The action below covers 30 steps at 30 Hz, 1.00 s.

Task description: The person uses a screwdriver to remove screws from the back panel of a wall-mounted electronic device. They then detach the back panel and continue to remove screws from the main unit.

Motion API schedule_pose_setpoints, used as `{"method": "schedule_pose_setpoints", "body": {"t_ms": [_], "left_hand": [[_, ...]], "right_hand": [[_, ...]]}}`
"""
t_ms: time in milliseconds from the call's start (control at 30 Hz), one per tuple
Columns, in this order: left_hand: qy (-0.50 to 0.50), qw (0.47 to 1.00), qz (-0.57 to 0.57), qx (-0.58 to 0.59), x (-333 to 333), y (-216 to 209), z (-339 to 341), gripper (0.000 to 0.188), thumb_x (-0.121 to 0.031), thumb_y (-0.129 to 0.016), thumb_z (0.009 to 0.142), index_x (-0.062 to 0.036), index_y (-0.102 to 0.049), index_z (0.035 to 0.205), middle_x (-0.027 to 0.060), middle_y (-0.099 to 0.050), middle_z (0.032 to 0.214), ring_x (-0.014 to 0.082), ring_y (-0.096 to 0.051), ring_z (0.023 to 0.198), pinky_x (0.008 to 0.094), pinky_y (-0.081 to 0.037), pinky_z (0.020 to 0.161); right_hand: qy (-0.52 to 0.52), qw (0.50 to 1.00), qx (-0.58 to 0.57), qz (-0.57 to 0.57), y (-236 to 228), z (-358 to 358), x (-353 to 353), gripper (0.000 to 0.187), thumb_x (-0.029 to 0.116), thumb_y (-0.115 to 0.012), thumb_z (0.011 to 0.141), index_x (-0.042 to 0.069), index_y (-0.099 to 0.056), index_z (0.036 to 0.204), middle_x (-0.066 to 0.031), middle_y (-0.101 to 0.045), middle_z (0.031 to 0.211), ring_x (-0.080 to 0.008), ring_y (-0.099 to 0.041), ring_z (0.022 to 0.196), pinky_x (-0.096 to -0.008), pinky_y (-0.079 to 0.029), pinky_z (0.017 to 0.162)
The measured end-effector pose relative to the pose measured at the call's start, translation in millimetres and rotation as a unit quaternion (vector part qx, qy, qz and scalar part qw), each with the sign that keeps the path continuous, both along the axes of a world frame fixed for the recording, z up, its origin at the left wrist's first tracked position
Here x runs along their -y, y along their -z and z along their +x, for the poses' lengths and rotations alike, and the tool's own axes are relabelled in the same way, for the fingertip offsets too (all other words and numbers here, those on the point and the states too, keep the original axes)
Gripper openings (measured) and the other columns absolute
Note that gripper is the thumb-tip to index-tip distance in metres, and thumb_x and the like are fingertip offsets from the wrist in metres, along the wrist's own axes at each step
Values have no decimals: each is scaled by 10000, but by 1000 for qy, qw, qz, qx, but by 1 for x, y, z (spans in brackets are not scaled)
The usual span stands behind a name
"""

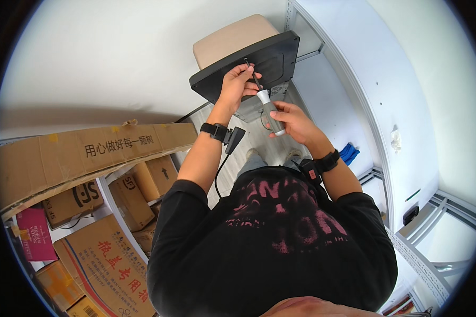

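A screwdriver [270, 110] with a grey and silver handle slants up and away from me. My right hand [295, 122] is closed round its handle. Farther up, my left hand [239, 85] pinches the dark shaft near the tip. The tip meets the black panel [211, 82] close to its upper middle; whether it sits in a screw is too small to tell. Behind this panel shows a beige, rounded, box-like body [235, 39], which may be padded. Both wrists wear black straps with small devices.
Cardboard boxes [103, 264] fill a shelf at the left, under a long carton [90, 150]. Metal frame rails [349, 68] and a white surface [322, 95] run along the right. A blue cloth-like item [349, 153] lies there. My feet stand on pale flooring below.
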<state>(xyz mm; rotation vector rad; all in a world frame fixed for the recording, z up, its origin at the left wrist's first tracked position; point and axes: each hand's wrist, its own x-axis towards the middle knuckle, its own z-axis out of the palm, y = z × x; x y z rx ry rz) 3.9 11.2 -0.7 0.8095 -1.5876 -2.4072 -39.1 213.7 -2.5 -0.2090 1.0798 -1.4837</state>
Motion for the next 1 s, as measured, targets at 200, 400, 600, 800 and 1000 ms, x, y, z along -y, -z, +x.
{"method": "schedule_pose_setpoints", "body": {"t_ms": [200, 400, 600, 800, 1000], "left_hand": [[-17, 1000, -12, 8, 0, 3, -5, 189, -164, -478, 952, -39, -518, 1087, 96, -653, 918, 175, -668, 700, 247, -538, 564], [-31, 999, 19, -9, -1, 5, -5, 217, -180, -386, 982, -47, -496, 1113, 135, -662, 956, 193, -671, 711, 252, -539, 573], [-51, 998, 36, -24, -6, 2, -4, 274, -244, -331, 1001, -52, -499, 1101, 149, -668, 935, 198, -672, 702, 245, -535, 561], [-26, 999, -34, -34, -24, 5, -21, 278, -286, -363, 998, -72, -530, 1057, 111, -672, 845, 166, -658, 668, 215, -498, 539], [71, 995, -25, -72, -96, 14, -71, 193, -231, -432, 981, -76, -546, 980, 80, -668, 851, 152, -659, 687, 210, -488, 532]], "right_hand": [[11, 998, -63, 19, 1, 4, 3, 383, 191, -646, 835, 23, -499, 1147, -30, -511, 979, -122, -533, 872, -319, -566, 639], [3, 997, -78, 19, 3, 3, 1, 403, 181, -671, 813, 20, -480, 1130, -36, -507, 962, -121, -535, 850, -314, -557, 631], [-4, 995, -100, 28, 5, 3, -8, 418, 176, -676, 800, 18, -476, 1132, -38, -522, 941, -119, -550, 821, -308, -526, 609], [26, 994, -97, 38, 9, -6, -41, 390, 152, -661, 798, 30, -498, 1130, -34, -539, 910, -118, -558, 809, -286, -500, 611], [174, 981, -67, 47, 20, -13, -115, 322, 67, -626, 759, 18, -532, 1062, -33, -554, 818, -116, -557, 716, -247, -465, 594]]}}
